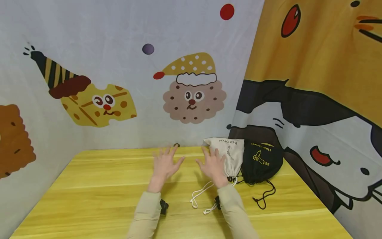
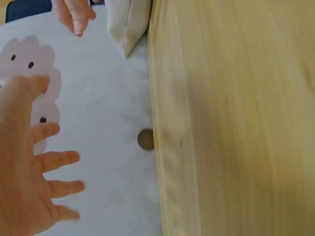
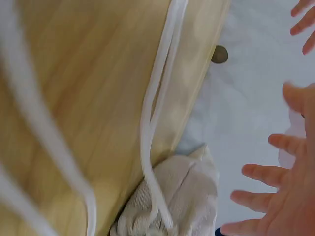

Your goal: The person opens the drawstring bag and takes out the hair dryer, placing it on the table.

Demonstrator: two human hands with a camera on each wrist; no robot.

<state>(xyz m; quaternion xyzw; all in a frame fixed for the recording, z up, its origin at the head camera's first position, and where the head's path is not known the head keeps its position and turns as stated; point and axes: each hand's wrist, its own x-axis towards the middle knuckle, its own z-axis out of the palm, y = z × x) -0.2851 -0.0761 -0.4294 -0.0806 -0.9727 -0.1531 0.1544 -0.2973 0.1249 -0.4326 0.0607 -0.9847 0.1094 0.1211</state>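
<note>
Both hands reach forward over the table with fingers spread and nothing in them. My left hand (image 1: 165, 165) hovers above bare wood near the back edge; the left wrist view shows its straight fingers (image 2: 58, 160). My right hand (image 1: 213, 166) is beside and partly in front of a white drawstring bag (image 1: 234, 159), lettered "Hair Dryer" with a small dryer drawing. Whether it touches the bag cannot be told from the head view; the right wrist view shows it raised, apart from the bag (image 3: 182, 191). A black drawstring bag (image 1: 262, 162) with yellow print lies against the white one.
White cords (image 1: 201, 192) trail from the white bag under the right forearm. A black cord (image 1: 264, 196) lies in front of the black bag. Behind the wooden table (image 1: 89, 192) hangs a printed cloth (image 1: 119, 26); another patterned cloth (image 1: 313, 66) borders the right side.
</note>
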